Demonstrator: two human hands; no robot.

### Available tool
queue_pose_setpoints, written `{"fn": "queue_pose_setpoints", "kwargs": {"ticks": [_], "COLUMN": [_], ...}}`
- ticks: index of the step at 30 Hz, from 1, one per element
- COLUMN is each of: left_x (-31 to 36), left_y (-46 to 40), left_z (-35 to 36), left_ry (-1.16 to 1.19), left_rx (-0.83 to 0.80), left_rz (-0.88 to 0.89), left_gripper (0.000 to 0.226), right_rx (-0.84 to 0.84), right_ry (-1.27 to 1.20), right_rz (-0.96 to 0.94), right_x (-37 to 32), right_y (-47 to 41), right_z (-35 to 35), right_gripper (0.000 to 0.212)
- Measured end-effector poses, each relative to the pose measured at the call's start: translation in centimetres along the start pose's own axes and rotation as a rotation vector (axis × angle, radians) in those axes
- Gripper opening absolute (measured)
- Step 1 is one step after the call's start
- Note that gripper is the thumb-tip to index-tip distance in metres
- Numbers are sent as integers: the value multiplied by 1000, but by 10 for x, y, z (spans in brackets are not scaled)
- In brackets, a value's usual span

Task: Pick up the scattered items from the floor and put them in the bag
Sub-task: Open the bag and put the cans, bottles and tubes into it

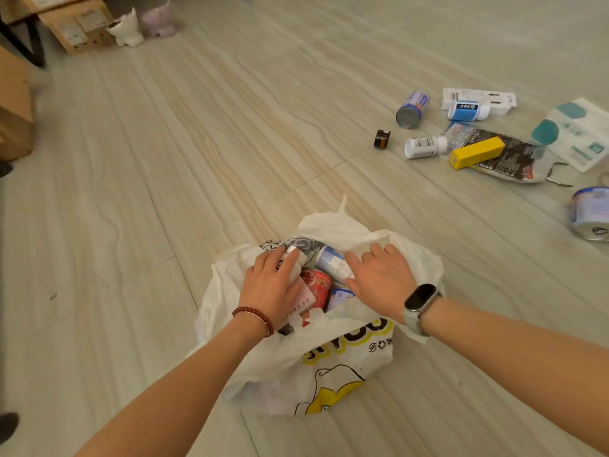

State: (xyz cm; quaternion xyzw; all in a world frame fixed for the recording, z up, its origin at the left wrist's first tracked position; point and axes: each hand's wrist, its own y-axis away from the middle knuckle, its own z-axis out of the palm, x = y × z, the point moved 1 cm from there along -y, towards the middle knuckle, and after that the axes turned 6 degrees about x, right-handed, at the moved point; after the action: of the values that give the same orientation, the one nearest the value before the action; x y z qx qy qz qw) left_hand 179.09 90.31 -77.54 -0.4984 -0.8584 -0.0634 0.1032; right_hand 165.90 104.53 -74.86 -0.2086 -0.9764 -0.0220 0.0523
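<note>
A white plastic bag (342, 364) with yellow and black print stands open on the floor in front of me. Inside lie a blue-white can (331, 262), a red can (319, 286) and a pink spiral notebook (304, 301). My left hand (268, 286) is in the bag's mouth and grips a small white bottle (294, 256). My right hand (380, 278) lies flat with straight fingers on the bag's right rim, its fingertips touching the blue-white can. Scattered at the right are a can (413, 108), a white bottle (425, 147), a yellow box (478, 152) and a dark jar (382, 139).
Also on the floor at the right: a blue-labelled bottle (468, 110) on a white box (478, 95), a black printed packet (509, 158), a white-teal pack (580, 133), a tin (591, 214). Cardboard boxes (75, 24) and two small planters (127, 28) stand at the far left.
</note>
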Motion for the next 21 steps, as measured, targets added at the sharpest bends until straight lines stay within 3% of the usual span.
{"fn": "queue_pose_setpoints", "kwargs": {"ticks": [5,8,12,15,17,21], "left_x": [6,12,29,50,61,82], "left_y": [20,20,0,-21,-31,-32], "left_z": [10,8,8,14,21,28], "left_ry": [176,297,407,365,217,-42], "left_rx": [146,211,134,-67,-170,-133], "left_rz": [125,156,147,192,223,300], "left_gripper": [46,41,35,52,59,60], "right_rx": [60,156,184,102,-31,-184], "right_ry": [17,-35,-14,64,116,-31], "right_rz": [-112,0,153,232,271,284], "right_x": [3,18,47,65,74,75], "right_y": [18,18,4,-5,-7,-4], "right_z": [16,12,10,7,9,23], "right_gripper": [14,28,48,58,57,40]}}
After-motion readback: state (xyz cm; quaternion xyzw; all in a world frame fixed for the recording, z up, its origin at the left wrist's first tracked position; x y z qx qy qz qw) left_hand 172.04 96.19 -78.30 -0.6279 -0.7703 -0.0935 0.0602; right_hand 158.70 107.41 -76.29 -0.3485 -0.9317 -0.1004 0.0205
